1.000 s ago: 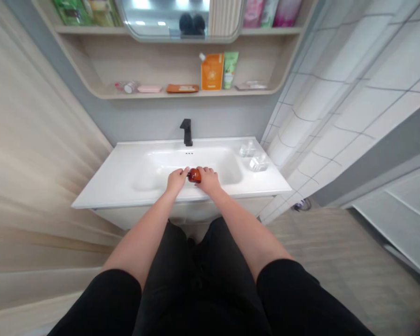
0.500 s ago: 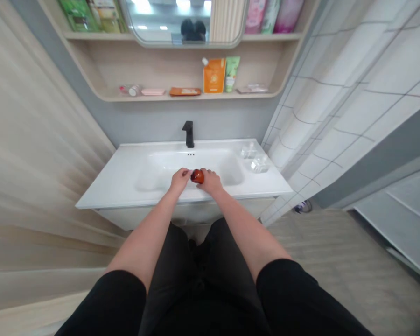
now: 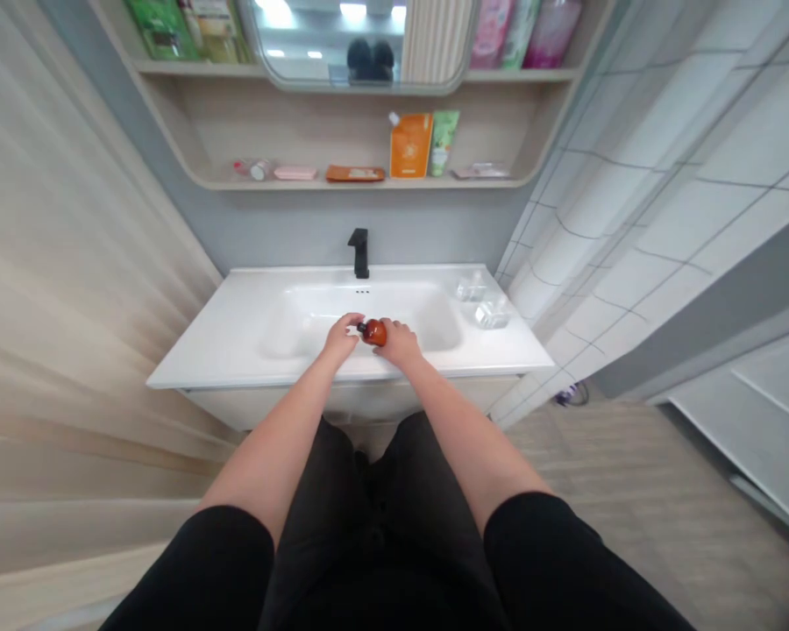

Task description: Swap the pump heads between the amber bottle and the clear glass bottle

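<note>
My right hand is wrapped round a small amber bottle above the front part of the white sink basin. The bottle lies tilted on its side, its black top pointing left. Beside that top is my left hand, with thumb and forefinger parted around it. Whether a fingertip touches the black top is too small to tell. The palm side of my right hand and the bottle's base are hidden.
Behind the basin rises a black faucet. Clear containers stand on the counter's right end. Above hangs a shelf with an orange pouch, a green tube and a mirror. A beige curtain borders the left.
My left thumb and forefinger have parted from a pinch near the bottle's top. The bottle has turned a little, so its black top shows more plainly. The camera view has shifted slightly.
</note>
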A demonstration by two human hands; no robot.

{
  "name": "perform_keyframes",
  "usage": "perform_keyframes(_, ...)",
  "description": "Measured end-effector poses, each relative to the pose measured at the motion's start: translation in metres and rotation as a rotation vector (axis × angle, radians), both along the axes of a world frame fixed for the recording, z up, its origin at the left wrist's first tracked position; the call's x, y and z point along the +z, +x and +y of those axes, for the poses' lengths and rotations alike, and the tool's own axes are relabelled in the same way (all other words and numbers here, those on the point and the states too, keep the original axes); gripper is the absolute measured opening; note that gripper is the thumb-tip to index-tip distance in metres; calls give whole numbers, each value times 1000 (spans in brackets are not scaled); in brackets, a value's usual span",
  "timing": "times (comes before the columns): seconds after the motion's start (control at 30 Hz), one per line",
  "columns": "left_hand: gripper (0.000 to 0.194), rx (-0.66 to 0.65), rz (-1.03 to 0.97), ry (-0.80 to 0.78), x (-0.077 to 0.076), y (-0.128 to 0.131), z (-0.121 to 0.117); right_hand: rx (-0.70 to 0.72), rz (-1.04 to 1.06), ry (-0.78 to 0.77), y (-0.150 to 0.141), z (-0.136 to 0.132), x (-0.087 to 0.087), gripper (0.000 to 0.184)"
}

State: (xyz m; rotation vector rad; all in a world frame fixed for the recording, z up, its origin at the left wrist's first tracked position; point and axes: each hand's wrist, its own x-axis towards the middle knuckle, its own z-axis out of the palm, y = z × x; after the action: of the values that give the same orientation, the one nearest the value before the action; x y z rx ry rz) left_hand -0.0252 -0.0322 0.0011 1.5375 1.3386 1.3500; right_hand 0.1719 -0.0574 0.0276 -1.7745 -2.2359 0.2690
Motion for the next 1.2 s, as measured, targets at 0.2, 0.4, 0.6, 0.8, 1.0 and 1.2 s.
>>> perform_keyframes(0.2,11,89,31,-113,2,3,1,-13,-13,6,0,1,0,75)
perform_keyframes(0.4,28,-3,-11,-27,8,4,-3,4,14,10,1,-1,0,75)
perform_keyframes(0.6,17,99,150,-116,6,5,-2,0,7,13,-1,-1,1,73)
perform_keyframes(0.8,12,15,93,-54,5,5,-4,20,42,6,1,-1,3,76)
perform_keyframes(1.0,25,6,-133,-120,13,4,-6,-184,292,130,8,-12,14,80)
perform_keyframes(1.2,20,-26,-125,-183,14,2,-7,-376,544,343,103,-43,21,85)
